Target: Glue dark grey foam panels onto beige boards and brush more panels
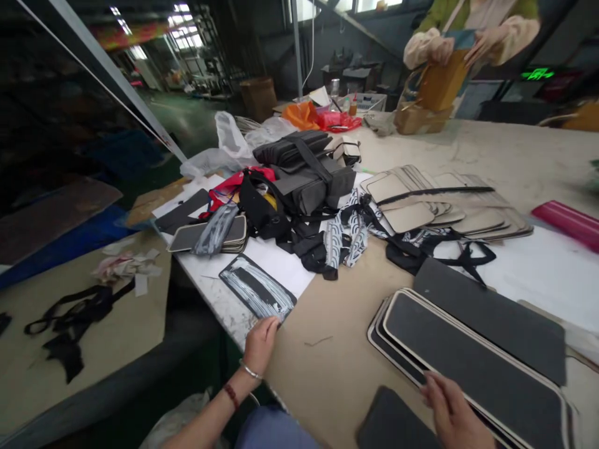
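My left hand [261,343] is closed on the near corner of a black rounded panel [255,285], which lies on white paper and is streaked with a whitish coating that looks like glue. A bracelet and red beads circle that wrist. My right hand [452,408] is beside the near edge of a stack of long dark grey panels with beige rims [472,349]. Its fingers are stretched out, with nothing visible in them. Another dark grey panel [496,318] lies behind the stack. A dark piece [393,424] lies at the table's near edge, left of my right hand.
Behind are patterned straps [344,234], folded black pieces [313,178] and beige boards [407,215]. A brush [215,229] rests on small panels at left. A pink roll [568,224] lies at right. Across the table a person's hands hold a brown box [440,81].
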The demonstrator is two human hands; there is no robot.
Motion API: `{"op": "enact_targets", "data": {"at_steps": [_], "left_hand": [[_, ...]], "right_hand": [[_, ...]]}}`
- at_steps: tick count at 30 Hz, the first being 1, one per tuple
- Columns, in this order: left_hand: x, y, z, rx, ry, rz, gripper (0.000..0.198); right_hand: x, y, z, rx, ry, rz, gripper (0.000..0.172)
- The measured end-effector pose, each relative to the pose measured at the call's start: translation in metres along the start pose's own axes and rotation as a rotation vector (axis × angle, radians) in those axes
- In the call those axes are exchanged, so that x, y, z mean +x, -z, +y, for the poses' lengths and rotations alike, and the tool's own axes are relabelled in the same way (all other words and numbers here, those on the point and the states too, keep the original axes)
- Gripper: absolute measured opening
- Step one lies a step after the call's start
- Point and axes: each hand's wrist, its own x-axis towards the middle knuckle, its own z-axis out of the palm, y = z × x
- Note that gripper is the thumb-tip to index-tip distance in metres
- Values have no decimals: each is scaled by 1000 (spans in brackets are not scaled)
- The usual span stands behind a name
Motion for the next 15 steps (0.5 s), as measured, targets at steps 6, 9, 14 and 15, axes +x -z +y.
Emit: {"op": "enact_targets", "data": {"at_steps": [6,9,14,15], "left_hand": [[-3,13,-45,276,-282,13,17],[-2,10,-50,393,-450,-15,16],[6,17,-59,511,-715,-120,22],[9,20,-62,546,-792,-175,25]], "right_hand": [[2,-97,-134,24,432,-253,31],[8,-141,-189,-146,493,-353,27],[24,-193,-220,-269,417,-361,18],[25,-199,-222,-284,401,-359,17]]}}
